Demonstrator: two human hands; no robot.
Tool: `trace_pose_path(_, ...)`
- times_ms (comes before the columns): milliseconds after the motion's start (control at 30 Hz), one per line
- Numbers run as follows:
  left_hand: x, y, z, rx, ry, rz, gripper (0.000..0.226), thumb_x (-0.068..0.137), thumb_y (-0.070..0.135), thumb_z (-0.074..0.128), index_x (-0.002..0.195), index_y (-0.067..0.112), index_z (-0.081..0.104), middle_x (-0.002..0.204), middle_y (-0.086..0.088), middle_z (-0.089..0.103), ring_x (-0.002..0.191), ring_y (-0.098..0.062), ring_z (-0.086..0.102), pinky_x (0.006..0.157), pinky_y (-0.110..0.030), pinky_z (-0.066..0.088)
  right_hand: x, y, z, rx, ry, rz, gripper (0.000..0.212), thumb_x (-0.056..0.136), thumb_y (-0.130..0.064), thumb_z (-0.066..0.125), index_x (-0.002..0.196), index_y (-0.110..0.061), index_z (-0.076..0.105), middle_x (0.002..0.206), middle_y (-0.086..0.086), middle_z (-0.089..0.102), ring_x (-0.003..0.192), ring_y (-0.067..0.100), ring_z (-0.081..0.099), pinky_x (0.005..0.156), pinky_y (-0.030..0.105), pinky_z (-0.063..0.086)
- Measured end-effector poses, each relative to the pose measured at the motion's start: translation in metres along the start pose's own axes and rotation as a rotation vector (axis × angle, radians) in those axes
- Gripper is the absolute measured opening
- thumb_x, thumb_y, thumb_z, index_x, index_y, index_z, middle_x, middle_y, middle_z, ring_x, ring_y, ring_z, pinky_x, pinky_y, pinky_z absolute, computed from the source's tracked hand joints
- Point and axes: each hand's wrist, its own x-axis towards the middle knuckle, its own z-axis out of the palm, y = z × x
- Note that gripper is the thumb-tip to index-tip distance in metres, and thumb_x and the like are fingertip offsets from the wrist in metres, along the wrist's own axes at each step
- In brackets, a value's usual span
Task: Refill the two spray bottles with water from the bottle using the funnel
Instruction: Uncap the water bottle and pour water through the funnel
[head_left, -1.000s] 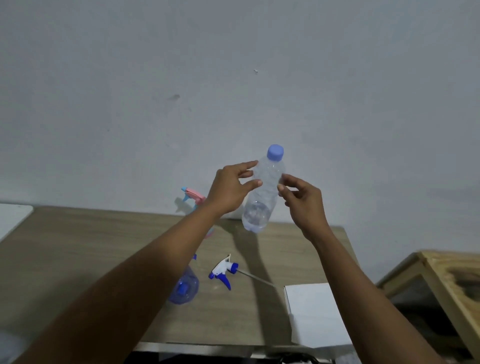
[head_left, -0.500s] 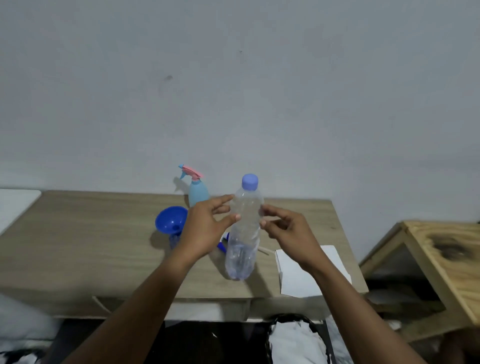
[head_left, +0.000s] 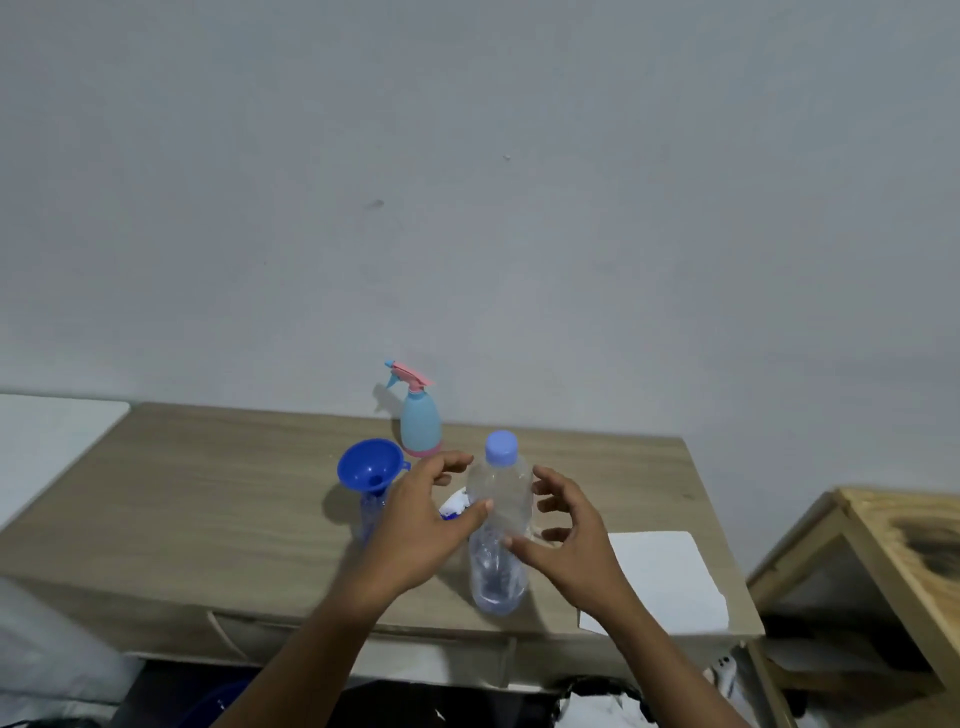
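Note:
A clear water bottle (head_left: 497, 561) with a blue cap stands upright near the front edge of the wooden table (head_left: 208, 499). My left hand (head_left: 418, 527) pinches its upper part, thumb in front. My right hand (head_left: 569, 543) cups it from the right, thumb tip on it and fingers spread. A blue funnel (head_left: 370, 464) sits in the neck of a clear blue spray bottle (head_left: 370, 514) without its head. That white and blue spray head (head_left: 453, 506) lies behind my left hand, mostly hidden. A light-blue spray bottle (head_left: 421, 423) with a pink trigger stands at the back.
A white sheet of paper (head_left: 667, 577) lies at the table's front right corner. A low wooden stand (head_left: 904, 540) is off to the right. A white surface (head_left: 47, 436) adjoins the table on the left. A grey wall rises behind.
Both hands have brought the water bottle down from in front of the wall to the table's front. The view has tilted, so the funnel and the table's front edge show.

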Motion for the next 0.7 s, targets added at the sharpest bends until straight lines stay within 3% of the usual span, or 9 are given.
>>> trace_pose_path(100,0.005,0.014,-0.004,-0.052,0.005,0.065,0.055,0.079,0.040,0.079,0.129,0.041,0.055,0.127,0.027,0.058,0.120,0.005,0.052,0.101,-0.024,0.044,0.006,0.001,0.010,-0.028,-0.079,-0.007,0.103,0.055,-0.042,0.093,0.143,-0.039,0.039,0.141,-0.025,0.048,0.126,-0.001,0.050,0.096,0.026,0.050)
trace_pose_path(200,0.013,0.027,-0.007,-0.090,-0.057,0.140,0.052,0.086,0.046,0.066,0.137,0.040,0.053,0.134,0.029,0.056,0.129,0.008,0.046,0.108,-0.023,0.039,0.014,0.001,0.016,-0.041,-0.133,-0.002,0.105,0.057,-0.045,0.093,0.145,-0.039,0.037,0.144,-0.022,0.048,0.134,0.002,0.046,0.105,0.036,0.048)
trace_pose_path(267,0.019,0.030,-0.008,-0.084,-0.097,0.158,0.042,0.093,0.038,0.063,0.135,0.040,0.057,0.134,0.026,0.057,0.129,0.009,0.046,0.111,-0.025,0.039,0.019,0.003,0.017,-0.044,-0.155,-0.003,0.102,0.059,-0.041,0.093,0.144,-0.038,0.037,0.143,-0.023,0.049,0.135,0.002,0.045,0.108,0.040,0.046)
trace_pose_path(367,0.025,0.032,-0.006,-0.110,-0.139,0.163,0.036,0.095,0.024,0.064,0.127,0.039,0.064,0.130,0.024,0.061,0.128,0.008,0.048,0.111,-0.024,0.039,0.022,0.004,0.016,-0.057,-0.190,-0.021,0.097,0.063,-0.035,0.092,0.142,-0.039,0.037,0.139,-0.021,0.053,0.131,0.002,0.048,0.108,0.040,0.046)
trace_pose_path(500,0.030,0.036,-0.006,-0.119,-0.117,0.115,0.030,0.090,0.024,0.071,0.118,0.035,0.071,0.119,0.016,0.067,0.117,0.006,0.056,0.106,-0.025,0.046,0.022,0.010,0.015,-0.086,-0.181,-0.027,0.092,0.067,-0.040,0.087,0.142,-0.043,0.034,0.136,-0.020,0.054,0.128,0.002,0.051,0.107,0.040,0.047)
trace_pose_path(600,0.030,0.039,-0.002,-0.078,-0.025,0.082,0.029,0.083,0.031,0.078,0.111,0.040,0.073,0.108,0.013,0.065,0.105,0.001,0.060,0.100,-0.026,0.049,0.021,0.014,0.020,-0.094,-0.129,-0.034,0.092,0.067,-0.037,0.087,0.142,-0.041,0.033,0.132,-0.020,0.055,0.126,-0.001,0.051,0.105,0.035,0.047)
trace_pose_path(700,0.027,0.043,0.005,-0.073,0.133,0.044,0.029,0.072,0.038,0.085,0.098,0.045,0.075,0.101,0.010,0.061,0.098,-0.009,0.059,0.092,-0.036,0.053,0.019,0.014,0.027,-0.104,-0.057,-0.042,0.090,0.067,-0.034,0.089,0.138,-0.043,0.034,0.128,-0.022,0.055,0.122,-0.002,0.053,0.099,0.027,0.048)
